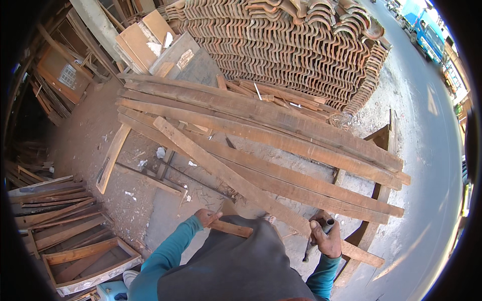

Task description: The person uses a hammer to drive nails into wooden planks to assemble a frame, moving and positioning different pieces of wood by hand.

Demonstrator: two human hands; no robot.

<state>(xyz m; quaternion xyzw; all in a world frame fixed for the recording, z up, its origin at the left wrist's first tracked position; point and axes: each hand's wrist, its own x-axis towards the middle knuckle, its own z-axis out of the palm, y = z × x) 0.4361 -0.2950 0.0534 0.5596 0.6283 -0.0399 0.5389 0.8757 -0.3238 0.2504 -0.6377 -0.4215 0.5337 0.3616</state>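
Note:
My left hand (207, 217) is closed on one end of a short wooden strip (233, 229), which lies across the dark cloth over my lap (226, 266). In my right hand (327, 242) is a dark metal hammer (311, 247); its tube-like handle end (329, 222) points up from my fist, and part of it is hidden by my fingers. Beside this hand, a long narrow plank (241, 185) runs slantwise across the stacked beams and passes behind the fist to the lower right.
Long thick beams (271, 145) rest on a wooden support (371, 241) ahead. Curved clay roof tiles (281, 55) are stacked behind. Scrap wood and a wooden frame (90, 263) lie at the left. A road (427, 150) with a blue truck (429, 37) is at the right.

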